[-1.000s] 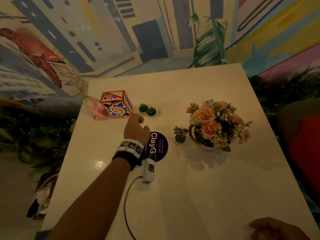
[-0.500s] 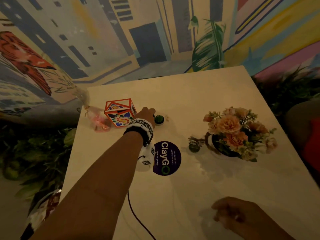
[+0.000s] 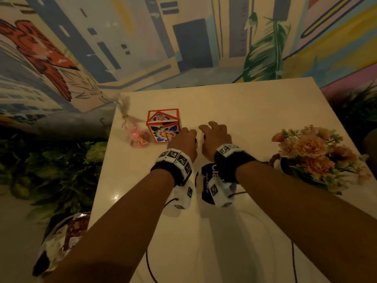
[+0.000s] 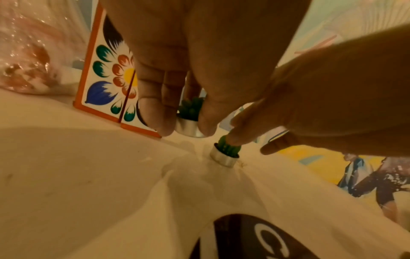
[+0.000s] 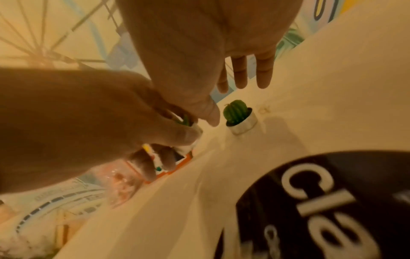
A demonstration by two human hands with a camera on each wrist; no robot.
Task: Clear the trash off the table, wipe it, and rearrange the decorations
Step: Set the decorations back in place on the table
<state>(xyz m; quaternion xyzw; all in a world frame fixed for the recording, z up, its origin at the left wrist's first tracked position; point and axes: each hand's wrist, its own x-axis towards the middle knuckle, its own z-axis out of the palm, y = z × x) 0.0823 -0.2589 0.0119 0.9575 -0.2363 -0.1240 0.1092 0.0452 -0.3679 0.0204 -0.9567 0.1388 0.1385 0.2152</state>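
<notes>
Head view: both hands reaching over the pale surface (image 3: 234,103) toward its far-left part. Left hand (image 3: 183,142) sitting just right of the painted box (image 3: 164,125), which is standing near the left edge; pink cellophane packet (image 3: 135,133) lying beside the box, closer still to that edge. Right hand (image 3: 216,137) just beside the left one, fingers spreading. Flower pot (image 3: 318,156) occupying the right edge. Dark round sticker (image 3: 208,180) showing betw. the wrists. Open room: far half and near centre of the surface. Crumpled wrapper (image 3: 61,237) lying off the left edge, lower down.

Left wrist view: left hand pinching a cactus candle (image 4: 189,121) in a silver cup, betw. thumb and fingers, touching or nearly touching the box. Second cactus candle (image 4: 226,154) standing apart on the surface, w/ a right fingertip on its green top.

Right wrist view: right hand relaxed, fingers extending, gripping nothing; second candle standing upright just beside its thumb.
</notes>
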